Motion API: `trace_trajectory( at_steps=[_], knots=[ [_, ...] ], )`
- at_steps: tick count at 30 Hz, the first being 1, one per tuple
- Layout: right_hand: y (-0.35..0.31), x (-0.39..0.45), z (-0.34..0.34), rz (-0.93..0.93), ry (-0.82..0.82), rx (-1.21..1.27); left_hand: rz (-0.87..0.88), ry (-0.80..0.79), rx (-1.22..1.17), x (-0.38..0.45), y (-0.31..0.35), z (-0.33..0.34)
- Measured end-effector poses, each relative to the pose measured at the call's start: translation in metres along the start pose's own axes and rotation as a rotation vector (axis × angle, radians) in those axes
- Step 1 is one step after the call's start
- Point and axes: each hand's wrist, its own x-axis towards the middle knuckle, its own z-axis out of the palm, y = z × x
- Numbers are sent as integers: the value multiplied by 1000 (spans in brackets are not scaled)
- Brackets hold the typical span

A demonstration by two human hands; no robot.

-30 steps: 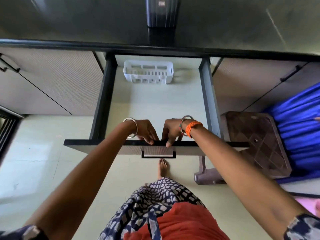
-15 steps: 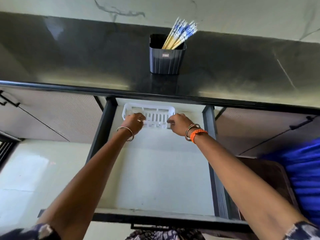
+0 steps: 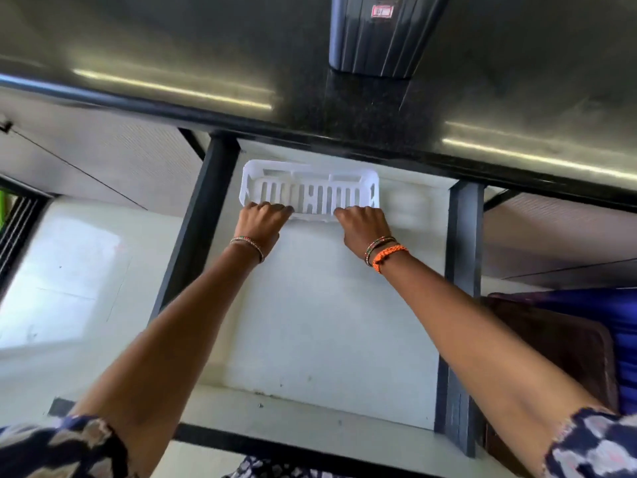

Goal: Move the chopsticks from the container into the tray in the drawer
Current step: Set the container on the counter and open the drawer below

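A white slotted plastic tray (image 3: 310, 177) lies at the back of the open drawer (image 3: 324, 305), just under the counter edge. My left hand (image 3: 262, 220) grips the tray's near rim at its left end, fingers curled over the edge. At the right end of that rim my right hand (image 3: 362, 224) grips the same way. The dark ribbed container (image 3: 379, 32) stands on the black counter above the drawer; only its lower part shows, and the chopsticks are out of frame.
The drawer has dark side rails (image 3: 462, 270) and a pale floor. Closed cabinet fronts (image 3: 86, 160) flank it. A brown stool (image 3: 568, 346) and blue cloth (image 3: 624, 339) stand at the right. The pale floor (image 3: 69, 263) shows at the left.
My hands left the drawer front and reached to the tray at the back, then took hold of its near rim. The view has dropped, cutting off the chopsticks.
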Motion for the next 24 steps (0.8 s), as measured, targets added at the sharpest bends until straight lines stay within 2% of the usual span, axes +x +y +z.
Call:
trace_trajectory(
  at_steps=[3,5,11,15,19,24],
  knots=[
    [-17,-34,0,-24,24,-34,87,98,31,-41,7,-9],
    [-31,-65,4,-22,20,-62,125,109,59,-70,13,-14],
    [-68,-155,22,12,-26,-22,54,-31,-60,-152,30,-4],
    [-82,-193,39,32,-64,-14,114,-97,27,-193,39,5],
    [-88,-218,52,67,-117,22,195,-182,125,-202,45,5],
    [-89,-220,55,131,-237,29,217,-331,68,-199,50,11]
  ],
)
